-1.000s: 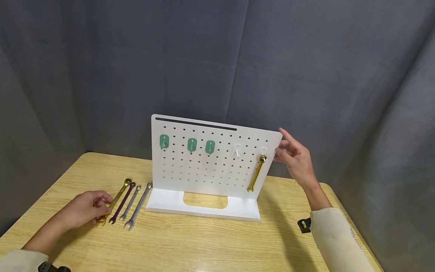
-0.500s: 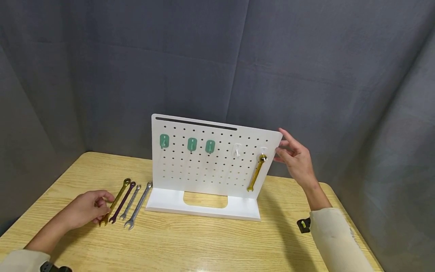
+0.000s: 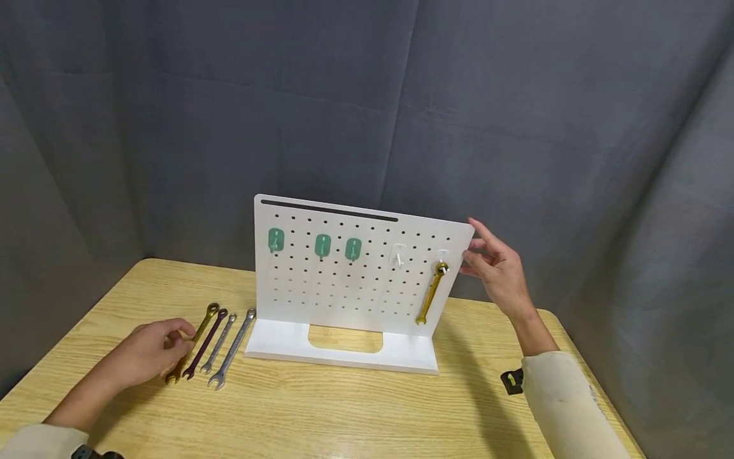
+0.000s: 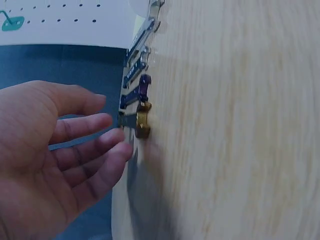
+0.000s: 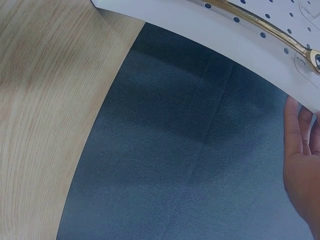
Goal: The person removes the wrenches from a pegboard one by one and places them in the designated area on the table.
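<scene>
My left hand (image 3: 143, 354) hovers at the near left of the table, fingers loosely bent, thumb apart from them. Just beyond its fingertips in the left wrist view lies a gold combination wrench (image 4: 142, 122); in the head view the hand overlaps its lower part. Beside it lie a purple wrench (image 3: 206, 341), a small silver wrench (image 3: 220, 344) and a longer silver wrench (image 3: 234, 347). With thumb in front and fingers behind, my right hand (image 3: 501, 274) holds the right edge of a white pegboard (image 3: 264, 280). Another gold wrench (image 3: 431, 296) hangs there from a clear hook.
Three green hooks (image 3: 323, 245) sit on the pegboard's left and middle. A bare clear hook (image 3: 399, 256) is further right. The board's white base (image 3: 281, 336) stands on the wooden table (image 3: 321, 408), and a grey curtain (image 3: 344, 95) hangs behind.
My left hand has shifted slightly right, and its fingers have come away from the gold wrench, whose lower end moved a little. My right hand stays at the board's edge.
</scene>
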